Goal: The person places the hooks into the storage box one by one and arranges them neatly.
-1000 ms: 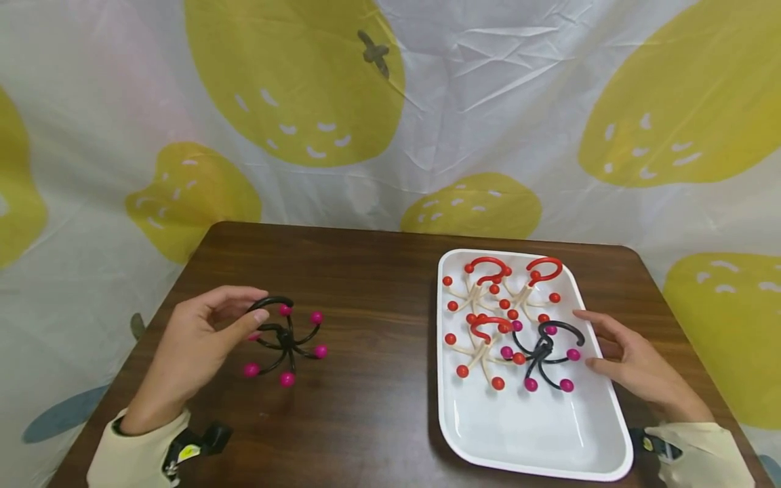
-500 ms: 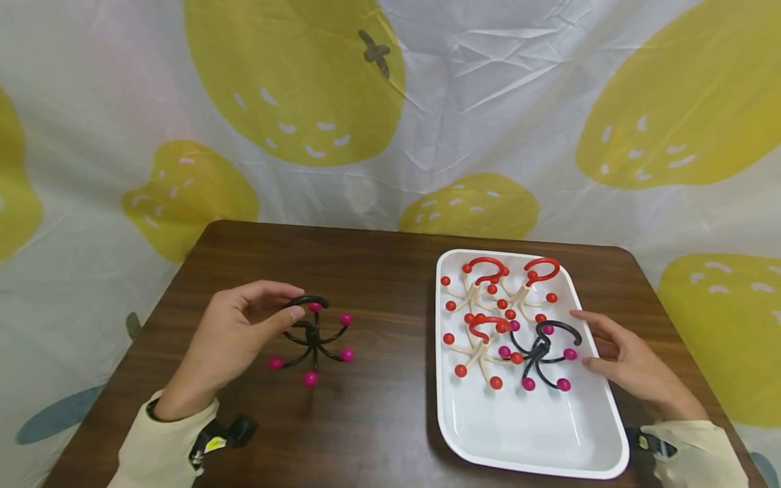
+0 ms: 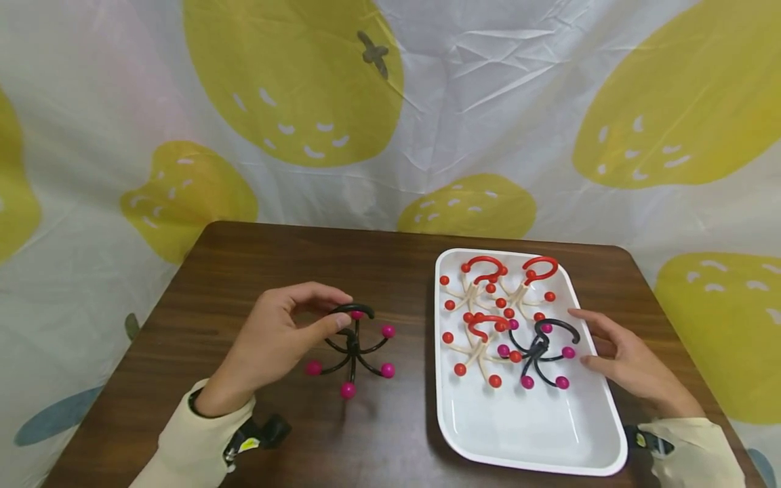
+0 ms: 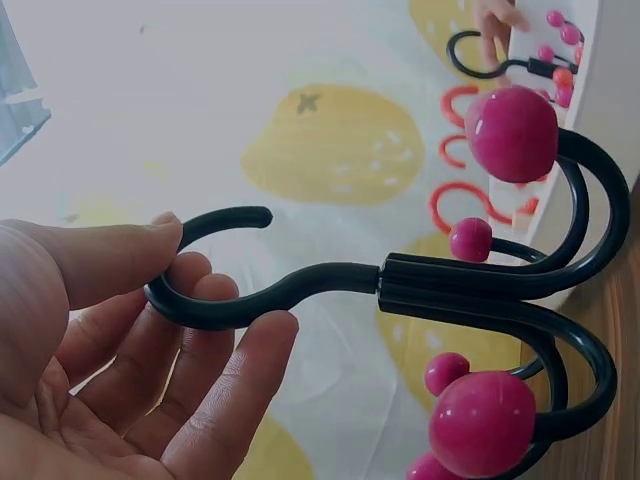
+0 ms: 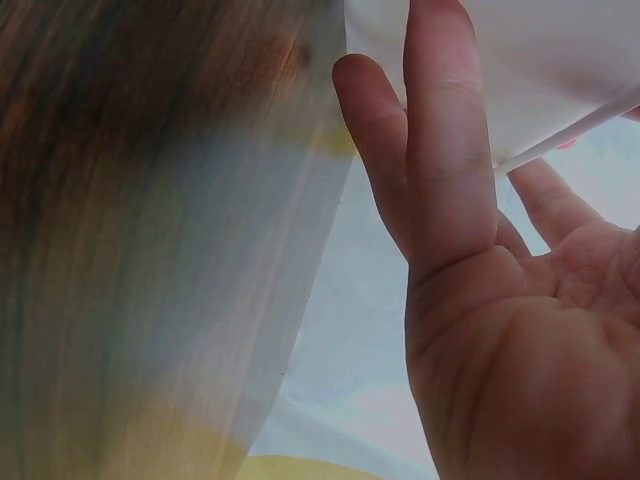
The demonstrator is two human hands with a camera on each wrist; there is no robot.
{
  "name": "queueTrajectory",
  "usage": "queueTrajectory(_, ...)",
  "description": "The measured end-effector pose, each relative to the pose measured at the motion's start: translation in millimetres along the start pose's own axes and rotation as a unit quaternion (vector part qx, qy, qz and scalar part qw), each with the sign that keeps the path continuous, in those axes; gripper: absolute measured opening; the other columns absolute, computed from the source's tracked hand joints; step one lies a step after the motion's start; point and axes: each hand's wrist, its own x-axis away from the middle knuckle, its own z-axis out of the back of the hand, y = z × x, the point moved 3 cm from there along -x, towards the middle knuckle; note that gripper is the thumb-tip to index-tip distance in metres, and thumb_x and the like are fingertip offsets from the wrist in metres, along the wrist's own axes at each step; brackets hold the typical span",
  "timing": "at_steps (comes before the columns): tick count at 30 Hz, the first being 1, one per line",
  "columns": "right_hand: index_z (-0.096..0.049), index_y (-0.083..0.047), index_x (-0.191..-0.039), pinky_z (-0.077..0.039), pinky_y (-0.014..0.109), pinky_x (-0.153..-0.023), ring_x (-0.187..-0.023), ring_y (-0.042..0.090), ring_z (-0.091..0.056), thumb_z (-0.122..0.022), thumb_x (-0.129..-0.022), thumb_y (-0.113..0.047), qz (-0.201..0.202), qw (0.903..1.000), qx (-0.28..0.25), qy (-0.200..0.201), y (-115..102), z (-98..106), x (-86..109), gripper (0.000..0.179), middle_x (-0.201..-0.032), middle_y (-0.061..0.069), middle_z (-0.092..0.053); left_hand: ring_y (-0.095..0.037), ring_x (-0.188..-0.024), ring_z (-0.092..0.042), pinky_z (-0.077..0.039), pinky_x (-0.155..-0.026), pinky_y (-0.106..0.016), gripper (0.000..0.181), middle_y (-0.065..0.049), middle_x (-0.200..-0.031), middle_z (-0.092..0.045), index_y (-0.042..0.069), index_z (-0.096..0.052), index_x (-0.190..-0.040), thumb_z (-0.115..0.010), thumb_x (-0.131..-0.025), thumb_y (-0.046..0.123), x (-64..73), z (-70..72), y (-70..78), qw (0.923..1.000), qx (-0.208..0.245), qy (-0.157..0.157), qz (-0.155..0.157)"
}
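My left hand (image 3: 274, 339) holds a black multi-arm hanger (image 3: 352, 347) above the table, left of the tray. In the left wrist view thumb and fingers grip the curved top hook of the hanger (image 4: 300, 285), whose several bent arms end in magenta balls. At the right, my right hand (image 3: 634, 362) touches the long side of the white tray (image 3: 531, 447), thumb and index fingertips over the rim. The right wrist view shows its other fingers (image 5: 447, 150) straight along the outer wall. Inside the tray lie another black hanger (image 3: 537, 349) and three cream ones with red hooks (image 3: 478, 349).
The dark wooden table (image 3: 293, 257) has rounded back corners. Behind it hangs a white sheet (image 3: 342, 196) with yellow fruit prints. The tray's front part shows bare white floor, with the hangers grouped toward its back.
My left hand has carried the black hanger rightward, toward the tray. The right hand keeps its place at the tray's rim, and the hangers in the tray stay as they were.
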Motion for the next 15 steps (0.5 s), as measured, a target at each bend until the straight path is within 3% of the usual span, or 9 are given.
queueTrajectory(12, -0.031, -0.005, -0.164, -0.065, 0.051, -0.084, -0.131, 0.062, -0.054, -0.071, -0.095, -0.002, -0.002, 1.0, -0.009, -0.001, 2, -1, -1.1, 0.08, -0.159, 0.036, -0.037, -0.014, -0.097, -0.074, -0.064, -0.079, -0.033, 0.02, 0.003, -0.107, -0.079, 0.015, -0.08, -0.112, -0.084, -0.092, 0.014, -16.2, -42.6, 23.1, 0.9973, 0.042, -0.05, -0.034)
queueTrajectory(15, -0.032, -0.005, -0.164, -0.065, 0.052, -0.085, -0.131, 0.063, -0.054, -0.071, -0.095, -0.002, 0.001, 1.0, -0.006, -0.001, 2, 0, -1.5, 0.08, -0.159, 0.036, -0.037, -0.014, -0.095, -0.073, -0.064, -0.078, -0.035, 0.019, -0.001, -0.106, -0.079, 0.015, -0.08, -0.111, -0.083, -0.092, 0.012, -19.3, -55.7, 26.9, 0.9952, 0.059, -0.068, -0.038)
